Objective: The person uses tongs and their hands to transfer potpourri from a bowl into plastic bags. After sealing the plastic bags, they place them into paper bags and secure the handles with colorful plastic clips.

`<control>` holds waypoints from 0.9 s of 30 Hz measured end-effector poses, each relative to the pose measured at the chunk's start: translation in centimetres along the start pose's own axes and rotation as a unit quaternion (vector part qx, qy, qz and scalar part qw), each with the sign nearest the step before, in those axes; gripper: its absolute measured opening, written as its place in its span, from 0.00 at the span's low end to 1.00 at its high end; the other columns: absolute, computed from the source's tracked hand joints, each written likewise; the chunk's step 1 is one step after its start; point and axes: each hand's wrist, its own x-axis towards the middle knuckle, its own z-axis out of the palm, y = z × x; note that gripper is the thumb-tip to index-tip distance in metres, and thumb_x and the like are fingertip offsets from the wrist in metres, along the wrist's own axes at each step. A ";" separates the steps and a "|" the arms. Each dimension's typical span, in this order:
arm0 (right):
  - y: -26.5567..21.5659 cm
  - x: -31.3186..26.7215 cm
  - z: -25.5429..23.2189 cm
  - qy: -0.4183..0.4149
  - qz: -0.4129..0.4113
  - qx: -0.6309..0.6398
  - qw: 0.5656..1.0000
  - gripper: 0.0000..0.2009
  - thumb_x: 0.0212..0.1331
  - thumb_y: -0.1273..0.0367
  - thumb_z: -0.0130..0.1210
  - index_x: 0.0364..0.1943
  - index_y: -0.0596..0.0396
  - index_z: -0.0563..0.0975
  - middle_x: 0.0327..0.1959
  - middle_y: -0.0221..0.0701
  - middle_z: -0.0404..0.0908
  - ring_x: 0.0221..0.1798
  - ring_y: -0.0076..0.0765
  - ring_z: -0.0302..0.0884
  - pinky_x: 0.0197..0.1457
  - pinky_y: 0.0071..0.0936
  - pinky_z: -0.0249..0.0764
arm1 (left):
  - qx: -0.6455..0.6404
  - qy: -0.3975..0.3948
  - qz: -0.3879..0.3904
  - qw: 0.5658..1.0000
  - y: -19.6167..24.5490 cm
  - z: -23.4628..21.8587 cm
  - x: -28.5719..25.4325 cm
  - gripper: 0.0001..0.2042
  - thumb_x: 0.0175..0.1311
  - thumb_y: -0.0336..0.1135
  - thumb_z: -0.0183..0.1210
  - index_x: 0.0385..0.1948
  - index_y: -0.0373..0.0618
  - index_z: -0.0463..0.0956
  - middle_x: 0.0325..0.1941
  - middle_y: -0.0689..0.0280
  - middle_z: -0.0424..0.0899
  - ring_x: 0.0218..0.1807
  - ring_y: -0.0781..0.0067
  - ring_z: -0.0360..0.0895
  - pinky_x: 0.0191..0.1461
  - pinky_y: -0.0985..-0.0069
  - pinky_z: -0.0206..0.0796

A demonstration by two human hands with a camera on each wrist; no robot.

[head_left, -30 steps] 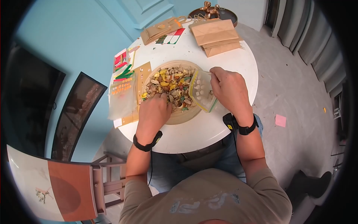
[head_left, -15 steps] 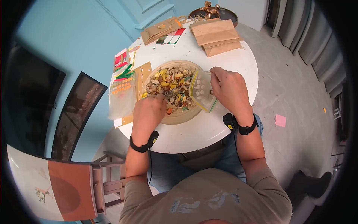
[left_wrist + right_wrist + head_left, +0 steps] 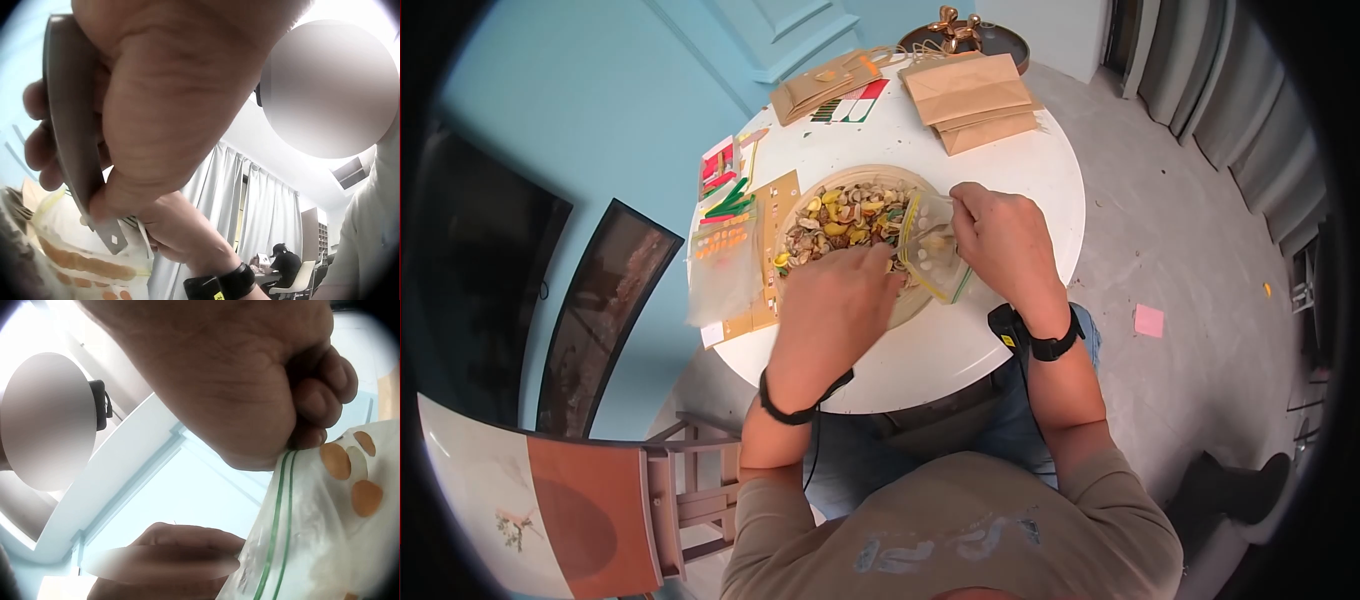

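Note:
My left hand (image 3: 837, 300) holds metal tweezers (image 3: 69, 106), the grey arm lying between fingers and thumb in the left wrist view. It is at the mouth of a clear zip bag (image 3: 938, 262), over the right part of a round tray (image 3: 905, 318). The tray is full of mixed shells and small yellow, green and brown pieces (image 3: 835, 228). My right hand (image 3: 1005, 235) pinches the bag's top edge at the right. Round dots show on the bag (image 3: 367, 499), orange in the right wrist view. The tweezers' tips reach the bag's opening in the left wrist view.
Brown paper bags (image 3: 970, 95) lie at the table's back right, with more folded bags (image 3: 828, 88) at the back left. A frosted bag with orange dots (image 3: 725, 270) and green strips (image 3: 727, 200) lie at the left. A dark round tray (image 3: 1010, 45) stands behind the table.
My left hand has drawn back from the shells, bringing the tweezers into sight, then moved right and up to the zip bag. The right hand keeps its hold, and the bag has shifted slightly.

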 end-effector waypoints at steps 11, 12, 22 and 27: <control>0.6 -0.1 -0.7 0.011 0.005 0.004 1.000 0.08 0.73 0.71 0.62 0.43 0.62 0.88 0.30 0.50 0.89 0.34 0.61 0.90 0.43 0.52 0.85 | 0.047 -0.033 -0.104 0.993 -4.1 -1.8 -2.2 0.15 0.66 0.39 0.76 0.46 0.39 0.86 0.37 0.52 0.90 0.40 0.41 0.90 0.43 0.51 0.81; 0.6 -0.1 -0.7 0.011 0.005 0.004 1.000 0.08 0.73 0.71 0.61 0.43 0.62 0.88 0.30 0.50 0.89 0.34 0.61 0.90 0.43 0.52 0.85 | 0.068 -0.054 -0.111 0.990 -4.8 -1.7 -2.7 0.15 0.66 0.39 0.76 0.45 0.39 0.86 0.37 0.51 0.90 0.40 0.42 0.90 0.43 0.51 0.81; 0.1 -0.2 -0.6 0.008 -0.005 -0.002 1.000 0.08 0.73 0.71 0.61 0.42 0.62 0.88 0.29 0.50 0.89 0.34 0.61 0.90 0.43 0.51 0.85 | 0.146 -0.090 -0.128 0.977 -6.9 2.2 -4.2 0.16 0.65 0.42 0.76 0.43 0.39 0.88 0.38 0.49 0.91 0.40 0.43 0.91 0.44 0.52 0.83; 0.0 -0.2 -0.5 0.006 0.000 0.001 1.000 0.08 0.73 0.71 0.61 0.42 0.62 0.87 0.29 0.50 0.88 0.34 0.61 0.89 0.43 0.51 0.85 | 0.132 -0.074 -0.109 0.982 -7.3 3.9 -3.4 0.14 0.68 0.42 0.74 0.39 0.40 0.86 0.33 0.49 0.90 0.37 0.42 0.90 0.42 0.51 0.82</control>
